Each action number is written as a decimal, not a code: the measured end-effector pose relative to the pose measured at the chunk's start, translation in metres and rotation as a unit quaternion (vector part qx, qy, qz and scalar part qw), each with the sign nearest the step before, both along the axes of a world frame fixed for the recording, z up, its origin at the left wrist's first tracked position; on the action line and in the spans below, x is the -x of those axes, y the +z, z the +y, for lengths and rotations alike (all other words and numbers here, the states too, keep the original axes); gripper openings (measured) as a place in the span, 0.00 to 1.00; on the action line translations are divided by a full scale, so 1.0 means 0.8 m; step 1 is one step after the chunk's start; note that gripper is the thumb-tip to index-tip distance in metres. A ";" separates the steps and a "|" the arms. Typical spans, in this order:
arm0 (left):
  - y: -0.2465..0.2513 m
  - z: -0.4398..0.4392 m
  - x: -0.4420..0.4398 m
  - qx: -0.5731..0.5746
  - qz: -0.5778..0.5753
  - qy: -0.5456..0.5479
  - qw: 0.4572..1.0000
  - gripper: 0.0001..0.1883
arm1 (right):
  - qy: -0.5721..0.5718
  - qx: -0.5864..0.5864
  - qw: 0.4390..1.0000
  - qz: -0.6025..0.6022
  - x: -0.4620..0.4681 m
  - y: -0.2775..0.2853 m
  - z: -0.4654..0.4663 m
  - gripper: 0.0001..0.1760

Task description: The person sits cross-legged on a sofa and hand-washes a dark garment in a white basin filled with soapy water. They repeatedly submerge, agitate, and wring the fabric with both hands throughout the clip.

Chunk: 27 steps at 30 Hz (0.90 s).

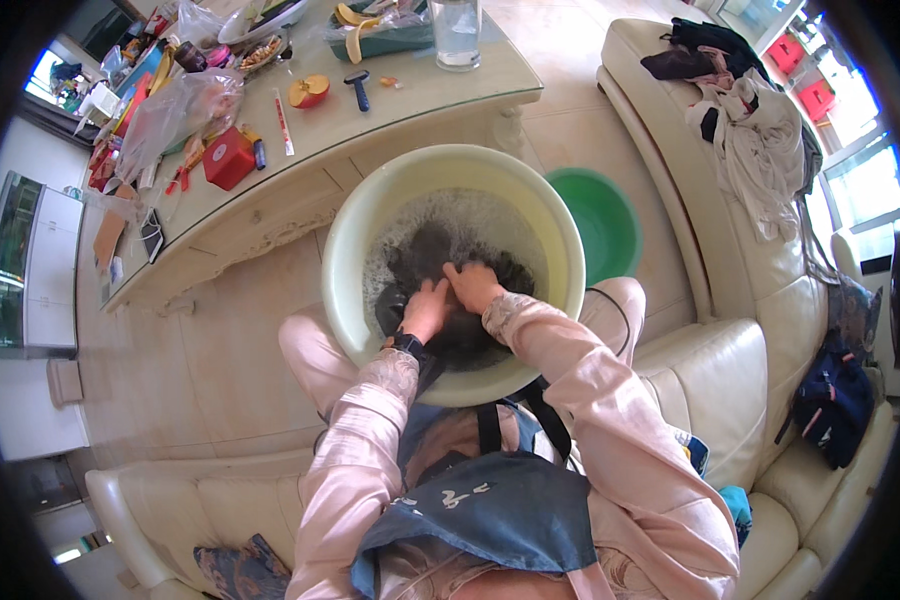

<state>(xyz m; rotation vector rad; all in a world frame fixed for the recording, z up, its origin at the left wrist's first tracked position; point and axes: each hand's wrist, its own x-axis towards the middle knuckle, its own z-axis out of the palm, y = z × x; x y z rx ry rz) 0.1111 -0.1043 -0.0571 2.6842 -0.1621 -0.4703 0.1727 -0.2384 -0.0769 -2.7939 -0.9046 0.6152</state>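
A pale yellow-green plastic basin [339,225] stands between my knees, holding sudsy water [487,202] and a soaked dark cloth [429,244]. My left hand [426,311], with a black watch [407,343] on its wrist, grips the cloth near the middle of the basin. Just to its right, my right hand [474,285] also has hold of the cloth, fingers bent and partly hidden in the dark folds. The two hands nearly touch at the fingertips. Part of the cloth bulges out of the water beyond them.
A green basin [607,225] sits on the floor at the right. Ahead, the glass-topped table [420,97] bears half an apple [309,91], a razor [358,90], a red box [229,158] and a glass jug [456,37]. Clothes [750,142] lie on the cream leather sofa [705,367].
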 end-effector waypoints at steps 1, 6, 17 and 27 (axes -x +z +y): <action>-0.008 0.001 -0.002 -0.014 0.019 0.006 1.000 0.25 | 0.001 -0.022 0.999 0.044 -0.008 0.000 0.002 0.31; -0.026 0.023 -0.007 0.148 -0.034 0.077 0.985 0.21 | -0.042 -0.227 0.968 0.098 -0.048 0.017 -0.006 0.15; -0.012 0.012 -0.011 0.508 0.125 0.424 0.739 0.18 | -0.258 -0.331 0.907 0.043 -0.050 0.046 -0.011 0.18; 0.013 -0.031 -0.012 0.655 0.186 0.435 0.590 0.20 | -0.113 -0.299 0.937 -0.143 0.020 0.084 0.033 0.15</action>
